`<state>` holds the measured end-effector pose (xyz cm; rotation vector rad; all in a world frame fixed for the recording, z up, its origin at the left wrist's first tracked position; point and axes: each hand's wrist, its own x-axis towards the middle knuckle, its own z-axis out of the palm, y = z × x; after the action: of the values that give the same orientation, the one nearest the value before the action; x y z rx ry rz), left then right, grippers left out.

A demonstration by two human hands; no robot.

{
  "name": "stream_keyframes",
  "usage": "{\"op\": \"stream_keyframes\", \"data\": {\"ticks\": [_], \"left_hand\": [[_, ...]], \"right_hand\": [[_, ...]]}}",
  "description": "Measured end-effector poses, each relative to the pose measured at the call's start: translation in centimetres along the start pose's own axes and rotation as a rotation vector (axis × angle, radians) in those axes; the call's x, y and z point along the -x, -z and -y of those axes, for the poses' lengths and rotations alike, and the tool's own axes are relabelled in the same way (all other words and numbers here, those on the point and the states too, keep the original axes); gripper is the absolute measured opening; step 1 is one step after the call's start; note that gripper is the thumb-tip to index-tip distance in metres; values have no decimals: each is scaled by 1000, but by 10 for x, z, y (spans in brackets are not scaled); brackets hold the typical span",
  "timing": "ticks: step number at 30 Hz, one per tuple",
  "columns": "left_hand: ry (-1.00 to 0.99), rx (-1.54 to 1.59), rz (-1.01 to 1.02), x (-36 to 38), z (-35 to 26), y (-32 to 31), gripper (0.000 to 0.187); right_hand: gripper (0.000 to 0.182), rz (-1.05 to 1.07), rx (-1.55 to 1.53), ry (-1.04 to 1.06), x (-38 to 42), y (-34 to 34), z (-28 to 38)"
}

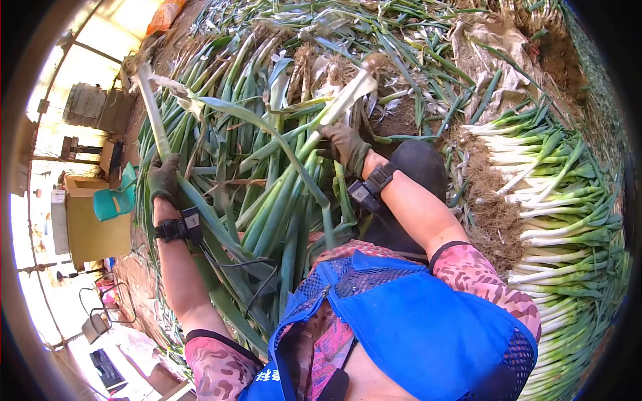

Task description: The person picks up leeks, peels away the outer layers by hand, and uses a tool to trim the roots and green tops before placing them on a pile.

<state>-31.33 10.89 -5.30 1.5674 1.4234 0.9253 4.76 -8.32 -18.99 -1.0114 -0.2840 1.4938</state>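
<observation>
My left hand [164, 180], in a dark glove, is closed around a long green onion [154, 115]. Its pale stalk and roots point up and away, and its leaves trail back towards my lap. My right hand [346, 147], gloved too, grips another green onion [349, 97], whose root end is up and whose outer skin is partly loose. The green leaves of that one run down and left below the hand. Between and beneath both hands lies a thick heap of unpeeled green onions [231, 93] with dry outer leaves.
To the right, a long row of clean white-stalked green onions [548, 220] lies with roots towards me. A crumpled sack [491, 67] is at the upper right. On the left stand a turquoise chair [115, 200] and a box [93, 227]. Stripped leaves [321, 17] litter the far ground.
</observation>
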Motion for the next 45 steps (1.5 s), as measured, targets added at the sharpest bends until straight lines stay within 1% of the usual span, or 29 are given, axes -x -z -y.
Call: {"op": "stream_keyframes", "data": {"ticks": [2, 3, 4, 6, 7, 8, 11, 17, 18, 20, 21, 22, 23, 24, 25, 26, 27, 30, 31, 32, 33, 34, 35, 37, 38, 40, 42, 44, 45], "left_hand": [[14, 96, 80, 19, -17, -20, 28], [145, 37, 170, 36, -33, -41, 29], [135, -29, 369, 47, -38, -58, 34], [327, 43, 618, 73, -42, -101, 46], [164, 102, 693, 73, -13, -124, 45], [83, 35, 662, 82, -10, -137, 43], [167, -224, 585, 75, -8, -147, 35], [213, 115, 621, 70, 3, -132, 33], [92, 206, 643, 64, 6, -133, 32], [75, -16, 503, 64, -39, -115, 23], [76, 84, 488, 54, -39, -102, 26], [76, 183, 474, 44, -38, -91, 29], [-80, 232, 415, -5, 24, -58, 32], [179, 378, 342, 19, -37, -60, 29], [121, 384, 408, 7, -46, -57, 28], [62, 394, 473, -6, -56, -53, 29], [81, 199, 380, -17, -60, -49, 27], [89, 110, 593, -19, -56, -106, 30], [112, 52, 674, -16, -42, -133, 32], [202, -85, 696, -11, -32, -159, 31], [290, -224, 713, -7, -18, -186, 31], [262, -297, 757, -9, 17, -215, 31], [234, -373, 798, -12, 59, -242, 31], [200, -271, 924, -18, 142, -289, 32], [172, -476, 829, -11, 139, -301, 29], [161, -521, 847, -8, 138, -309, 24], [45, -444, 1014, -23, 143, -298, 20], [12, -310, 1148, -31, 133, -287, 19], [490, -57, 997, -31, 125, -281, 21]], "right_hand": [[24, 289, -38, -34, -7, -13, -4], [25, 389, -84, -15, 3, -28, 2], [26, 491, -132, -1, 14, -44, 8], [28, 549, -158, -28, 14, -55, 8], [27, 550, -204, -55, 8, -56, 4], [26, 556, -196, -45, -1, -55, -2], [23, 528, -172, -48, -31, -33, -35], [22, 260, -218, -245, -12, -37, -26], [21, 197, -181, -250, -16, -35, -30], [17, 258, -116, -230, -32, -28, -50], [16, 227, -50, -212, -42, -21, -59], [19, 283, 67, -47, -43, -14, -60], [24, 361, 255, 189, -39, -9, -66], [30, 376, 347, 315, -41, -10, -67], [37, 352, 337, 339, -42, -15, -68], [27, 332, 111, 130, -34, -26, -57], [31, 266, -127, -65, -25, -38, -44], [26, 146, -204, -301, -73, -33, -72], [24, 90, -182, -241, -75, -33, -77], [15, 179, 120, 125, -99, -19, -109], [19, 188, 685, 242, -85, -14, -91], [28, 146, 1242, 381, -68, -10, -71], [25, -123, 1275, 311, -87, -10, -84], [28, -621, 1038, 132, -96, -6, -93], [32, -863, 770, 95, -84, -3, -87], [33, -609, 647, 84, -64, 9, -73], [35, -333, 605, 96, -47, 11, -63], [36, -226, 575, 126, -36, 4, -53], [37, -209, 548, 148, -33, -1, -49]]}}
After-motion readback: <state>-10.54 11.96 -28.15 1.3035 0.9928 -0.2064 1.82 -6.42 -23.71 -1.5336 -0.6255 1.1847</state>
